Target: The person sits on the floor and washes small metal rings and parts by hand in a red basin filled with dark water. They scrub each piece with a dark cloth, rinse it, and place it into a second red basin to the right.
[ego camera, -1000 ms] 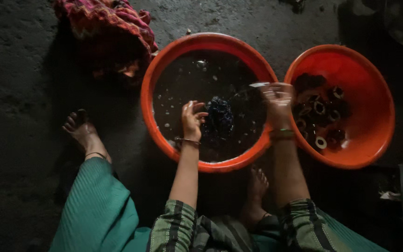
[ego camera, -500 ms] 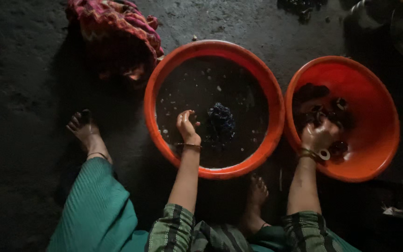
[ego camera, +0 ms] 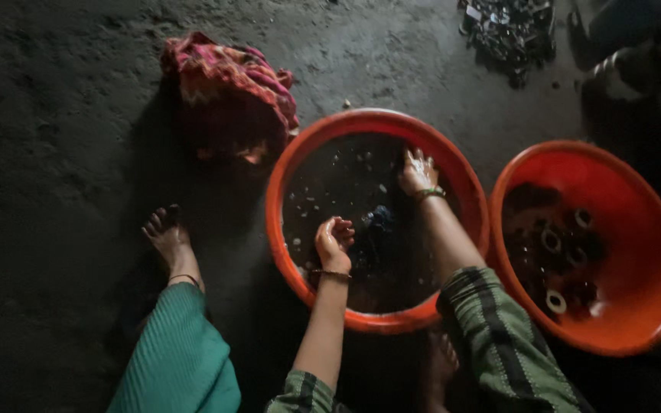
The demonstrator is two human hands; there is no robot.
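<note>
The left hand [ego camera: 334, 241] was curled into a loose fist over the dark water, its grip narrow; whether anything was pinched in it could not be told. A dark wad of cloth [ego camera: 376, 233] lay in the water just beside it, at three o'clock from the fist. The right hand [ego camera: 418, 172] was spread flat with the fingers wide, wet, and nothing was held in it; it was set near the far wall of the basin, at about one o'clock from the left hand. Both hands were kept inside the round orange basin [ego camera: 288, 183], which was filled with dark liquid flecked with pale specks. A second orange basin [ego camera: 636, 229] stood on the floor at three o'clock, just beside the first, and several small ring-shaped parts [ego camera: 552, 241] were seen lying in it. At ten o'clock from the first basin a bundle of pink patterned cloth [ego camera: 227, 80] was heaped on the floor [ego camera: 55, 153]. A bare foot [ego camera: 166, 237] was planted at nine o'clock. A pile of small dark metal pieces [ego camera: 510, 27] was left at one o'clock, well apart.
</note>
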